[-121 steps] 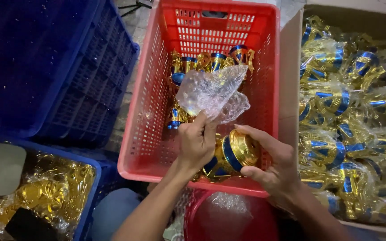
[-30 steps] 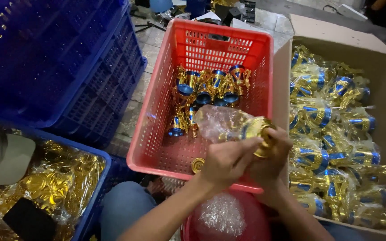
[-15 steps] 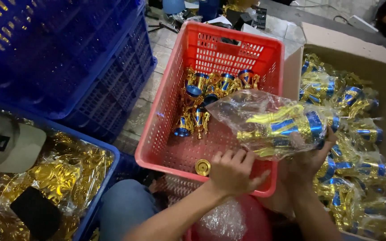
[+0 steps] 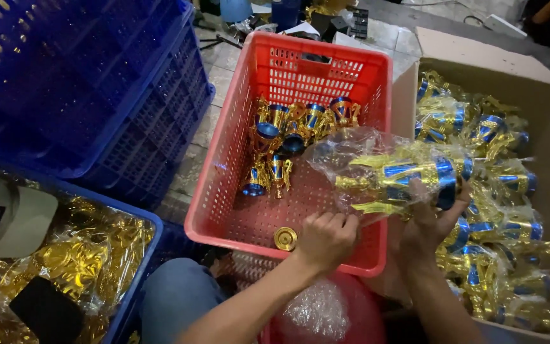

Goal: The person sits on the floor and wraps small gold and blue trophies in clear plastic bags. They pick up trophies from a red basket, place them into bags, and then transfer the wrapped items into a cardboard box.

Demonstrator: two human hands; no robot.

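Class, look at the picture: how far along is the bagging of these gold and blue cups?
Done: the cardboard box holds many bagged cups. In hand: the right hand holds a cup in a clear bag; the left hand grips the bag's end. Left: loose cups and a gold cap lie in the red crate.

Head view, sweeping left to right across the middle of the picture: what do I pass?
Stacked blue crates → red plastic crate with loose gold-and-blue cups → bagged gold-and-blue cup held in the right hand → cardboard box of bagged cups.
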